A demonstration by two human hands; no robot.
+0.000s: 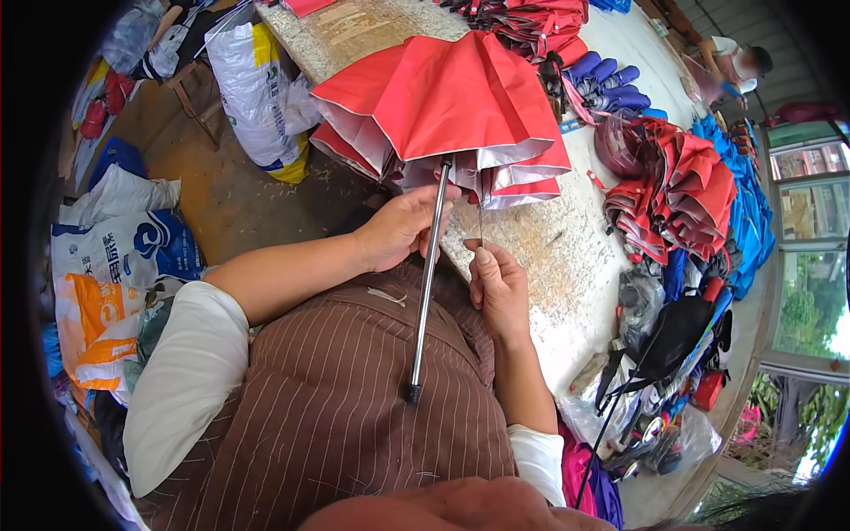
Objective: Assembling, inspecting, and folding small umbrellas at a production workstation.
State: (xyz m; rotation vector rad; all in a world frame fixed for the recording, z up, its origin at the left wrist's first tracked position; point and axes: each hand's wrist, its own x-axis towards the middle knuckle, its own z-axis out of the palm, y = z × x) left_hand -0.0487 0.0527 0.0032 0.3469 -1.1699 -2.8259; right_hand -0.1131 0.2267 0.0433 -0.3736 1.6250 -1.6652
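A red umbrella [460,97] with a silvery lining is partly open in front of me, its canopy resting over the table edge. Its metal shaft [428,274] slants down toward my lap and ends in a black tip. My left hand [398,228] is closed at the upper shaft, just under the canopy's hem; some fingertips are hidden behind the shaft. To the right, my right hand [498,281] pinches a thin strand [481,221] that runs up to the canopy edge. Whether this is a thread or a needle is too fine to tell.
The worn white table [567,265] holds bundled red umbrellas [677,190], rolled purple umbrellas [606,84] and blue fabric [739,212]. Bags and loose parts crowd its right side. Woven sacks [252,93] stand on the floor at left. Another person [739,66] is at the far right.
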